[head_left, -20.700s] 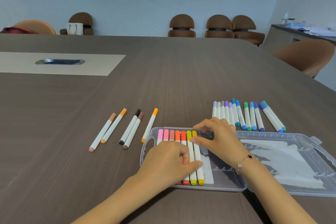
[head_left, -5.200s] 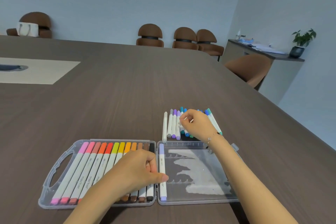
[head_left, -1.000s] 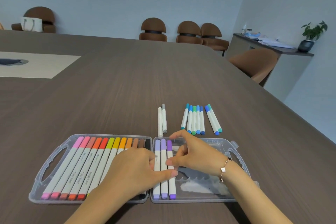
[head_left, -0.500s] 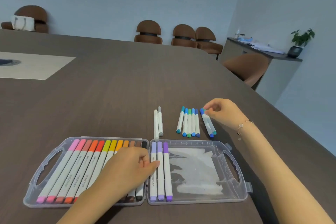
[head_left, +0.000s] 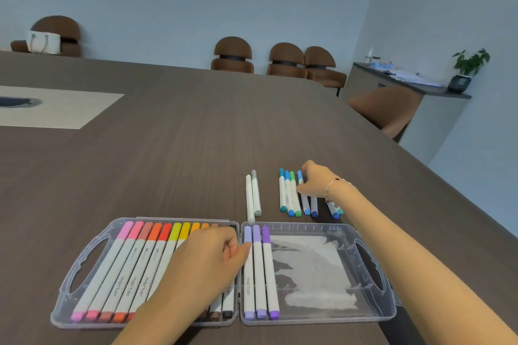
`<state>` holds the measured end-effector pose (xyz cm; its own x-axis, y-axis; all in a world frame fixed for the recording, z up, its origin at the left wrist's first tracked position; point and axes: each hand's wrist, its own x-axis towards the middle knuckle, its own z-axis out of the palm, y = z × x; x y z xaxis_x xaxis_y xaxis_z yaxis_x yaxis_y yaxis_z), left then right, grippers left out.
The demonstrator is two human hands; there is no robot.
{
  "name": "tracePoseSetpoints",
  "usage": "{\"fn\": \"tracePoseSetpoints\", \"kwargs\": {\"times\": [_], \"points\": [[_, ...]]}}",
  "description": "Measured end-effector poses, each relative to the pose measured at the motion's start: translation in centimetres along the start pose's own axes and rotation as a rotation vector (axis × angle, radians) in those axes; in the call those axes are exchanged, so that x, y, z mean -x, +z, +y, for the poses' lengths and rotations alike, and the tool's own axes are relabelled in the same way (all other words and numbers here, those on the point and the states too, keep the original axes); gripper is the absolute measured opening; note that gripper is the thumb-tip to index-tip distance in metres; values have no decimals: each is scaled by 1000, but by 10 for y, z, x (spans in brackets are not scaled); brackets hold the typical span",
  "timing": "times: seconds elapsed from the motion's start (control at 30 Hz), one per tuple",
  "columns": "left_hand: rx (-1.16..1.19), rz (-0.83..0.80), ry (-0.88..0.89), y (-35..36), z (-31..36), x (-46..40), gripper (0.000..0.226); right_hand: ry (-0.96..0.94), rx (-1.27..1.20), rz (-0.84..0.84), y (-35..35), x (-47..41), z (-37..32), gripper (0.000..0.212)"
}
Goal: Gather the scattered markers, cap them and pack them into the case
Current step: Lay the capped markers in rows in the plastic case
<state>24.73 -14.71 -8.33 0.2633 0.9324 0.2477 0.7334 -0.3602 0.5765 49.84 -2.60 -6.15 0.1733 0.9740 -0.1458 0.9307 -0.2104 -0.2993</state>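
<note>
Over blue markers [head_left: 306, 199], curled fingers [head_left: 304, 190].

**Only "marker" reads, on the pen barrels**

The word "marker" runs lengthwise in grey along the white barrels of three warm-coloured markers [head_left: 131, 280] in the left half of the case [head_left: 84, 246], and on the lilac marker [head_left: 248, 274] in the right half. Small logos nearer their caps are too small to read

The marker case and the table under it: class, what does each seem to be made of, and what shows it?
Marker case: clear, glossy plastic, it seems; the table shows through it. Table: dark wood or wood-look laminate, matt; fine straight grain lines.
</note>
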Motion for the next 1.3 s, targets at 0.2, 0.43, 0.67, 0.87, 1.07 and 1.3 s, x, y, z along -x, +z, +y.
{"fn": "tracePoseSetpoints", "kwargs": {"times": [0.2,0.43,0.67,0.87,1.07,1.3], "points": [[-3,-21,-7,-1,0,0,39,-11,-33,-38,-1,-1,-4,57],[39,-10,5,0,-3,-2,39,-53,-381,7,-27,43,1,43],[114,-106,71,6,4,4,15,-229,-669,-236,7,122,-21,42],[153,-119,76,8,13,7,17,-254,-524,-246,24,137,-25,47],[71,-140,40,13,22,9,36,-251,-453,-235,24,141,-25,50],[-74,-136,8,18,30,8,45,-253,-392,-208,30,140,-26,53]]}}
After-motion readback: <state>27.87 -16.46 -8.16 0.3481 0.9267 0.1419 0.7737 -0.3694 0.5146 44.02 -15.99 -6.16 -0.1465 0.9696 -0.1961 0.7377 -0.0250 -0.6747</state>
